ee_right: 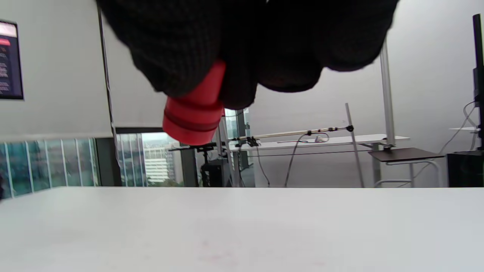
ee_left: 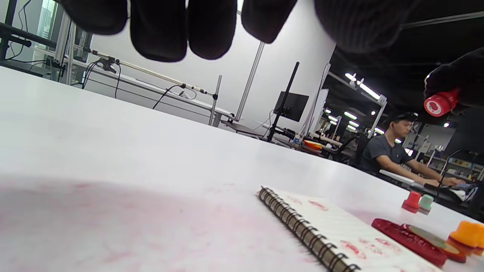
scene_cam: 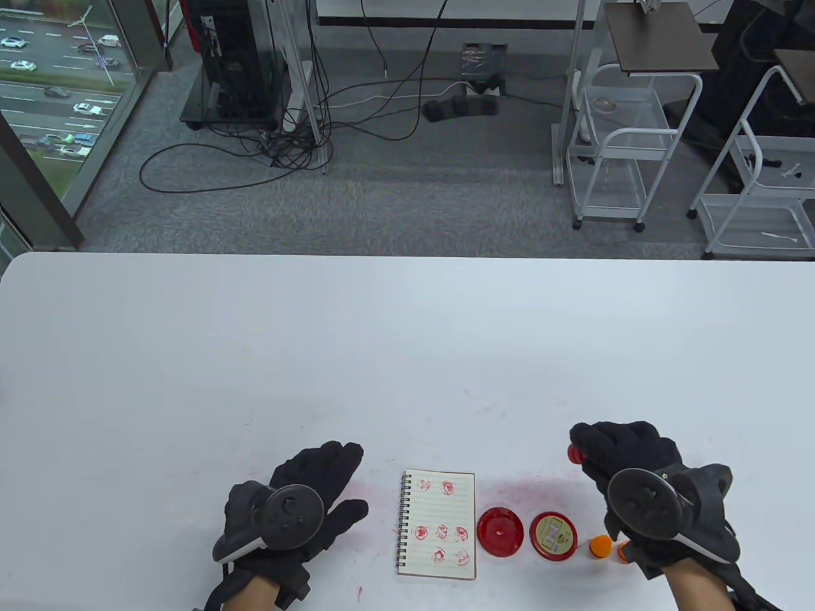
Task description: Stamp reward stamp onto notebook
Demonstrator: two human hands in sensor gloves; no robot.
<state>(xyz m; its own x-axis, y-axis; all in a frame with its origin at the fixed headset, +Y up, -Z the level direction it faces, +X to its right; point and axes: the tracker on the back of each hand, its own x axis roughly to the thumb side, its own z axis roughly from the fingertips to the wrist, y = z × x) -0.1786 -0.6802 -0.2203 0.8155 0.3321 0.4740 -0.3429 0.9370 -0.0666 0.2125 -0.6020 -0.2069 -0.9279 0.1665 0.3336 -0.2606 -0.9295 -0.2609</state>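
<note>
A small spiral notebook (scene_cam: 439,523) lies open near the table's front edge, its lined page bearing several red stamp marks; it also shows in the left wrist view (ee_left: 332,234). My right hand (scene_cam: 627,464) grips a red stamp (scene_cam: 576,453) and holds it above the table, right of the notebook; the stamp shows in the right wrist view (ee_right: 194,113) and the left wrist view (ee_left: 440,102). My left hand (scene_cam: 318,493) rests flat on the table left of the notebook, fingers spread and empty.
An open red ink pad (scene_cam: 500,532) and its lid (scene_cam: 552,536) lie right of the notebook. Orange stamps (scene_cam: 600,546) stand beside my right wrist. A red stamp (ee_left: 412,201) and a green one (ee_left: 426,203) stand farther off. Red ink smudges the white table (scene_cam: 318,356).
</note>
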